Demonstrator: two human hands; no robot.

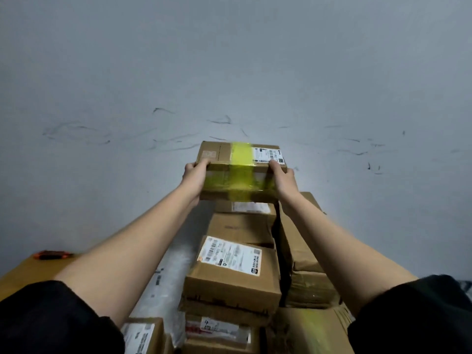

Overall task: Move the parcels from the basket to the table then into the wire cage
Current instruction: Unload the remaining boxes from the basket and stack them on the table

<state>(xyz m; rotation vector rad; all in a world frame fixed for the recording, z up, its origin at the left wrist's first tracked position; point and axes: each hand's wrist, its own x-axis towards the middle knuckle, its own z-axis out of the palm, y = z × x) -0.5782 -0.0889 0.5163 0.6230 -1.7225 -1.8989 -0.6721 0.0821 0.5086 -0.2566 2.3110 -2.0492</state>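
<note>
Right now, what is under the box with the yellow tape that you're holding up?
Under the yellow-taped box, gripped by the left hand and right hand, are stacked cardboard parcels. Whether it rests on the pile is hidden, as is what supports the pile.

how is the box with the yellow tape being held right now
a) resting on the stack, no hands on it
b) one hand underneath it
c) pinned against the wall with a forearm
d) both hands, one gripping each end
d: the left hand grips the left end of the yellow-taped box and the right hand grips its right end.
</note>
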